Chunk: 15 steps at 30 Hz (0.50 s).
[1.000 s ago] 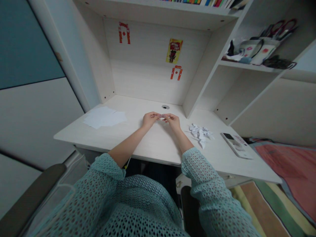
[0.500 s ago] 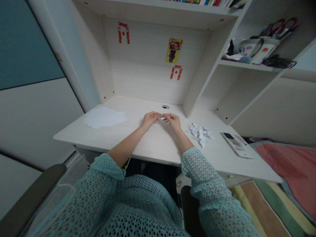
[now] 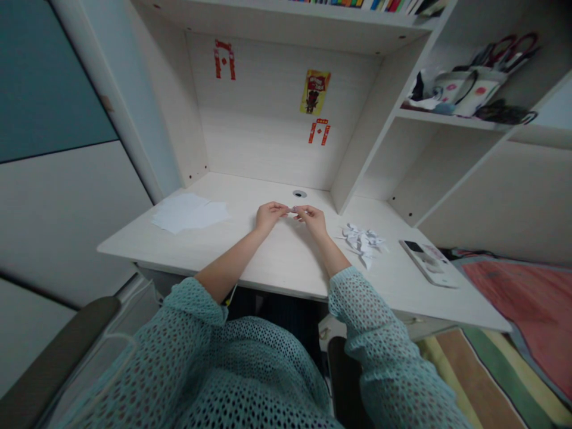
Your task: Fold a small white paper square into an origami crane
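Above the middle of the desk, a small folded piece of paper (image 3: 292, 210) is held between my two hands, mostly covered by the fingers; its exact shape is too small to tell. My left hand (image 3: 270, 215) pinches its left end with thumb and fingers. On the other end, my right hand (image 3: 313, 218) is closed in a pinch as well. To the right lies a heap of small folded white paper figures (image 3: 364, 239) with pointed ends. Loose white paper sheets (image 3: 187, 213) are spread on the left of the desk.
A white phone-like device (image 3: 429, 263) lies near the desk's (image 3: 277, 262) right end. Behind my hands is a round cable hole (image 3: 300, 194). A shelf at upper right bears cups (image 3: 480, 89) with scissors and pens. A chair armrest (image 3: 58, 357) is at lower left.
My left hand has shifted slightly left, and a bit more of the folded paper shows between my fingertips. Both hands keep their pinch; the rest is unchanged.
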Tool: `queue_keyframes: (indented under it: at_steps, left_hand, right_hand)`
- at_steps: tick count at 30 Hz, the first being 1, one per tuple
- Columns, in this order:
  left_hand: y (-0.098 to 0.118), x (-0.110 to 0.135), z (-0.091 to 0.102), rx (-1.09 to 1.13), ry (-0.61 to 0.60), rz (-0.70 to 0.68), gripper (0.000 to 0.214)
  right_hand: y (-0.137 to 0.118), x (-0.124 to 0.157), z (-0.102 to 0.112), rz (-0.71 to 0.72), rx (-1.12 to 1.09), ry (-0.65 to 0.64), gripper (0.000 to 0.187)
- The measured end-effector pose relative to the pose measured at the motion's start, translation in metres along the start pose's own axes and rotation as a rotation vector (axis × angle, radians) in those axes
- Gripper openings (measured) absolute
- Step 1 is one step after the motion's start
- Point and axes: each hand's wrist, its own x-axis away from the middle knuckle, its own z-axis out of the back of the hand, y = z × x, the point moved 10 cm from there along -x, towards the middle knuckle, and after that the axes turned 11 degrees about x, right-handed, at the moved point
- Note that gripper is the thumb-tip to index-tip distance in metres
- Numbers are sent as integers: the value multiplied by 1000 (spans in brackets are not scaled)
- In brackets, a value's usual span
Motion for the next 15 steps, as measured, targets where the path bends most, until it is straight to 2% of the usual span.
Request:
queue_keyframes:
  at_steps: [15]
  left_hand:
    - [-4, 1, 3, 49, 38, 59, 27]
  right_hand:
    - [-2, 1, 1, 2, -7, -5, 40]
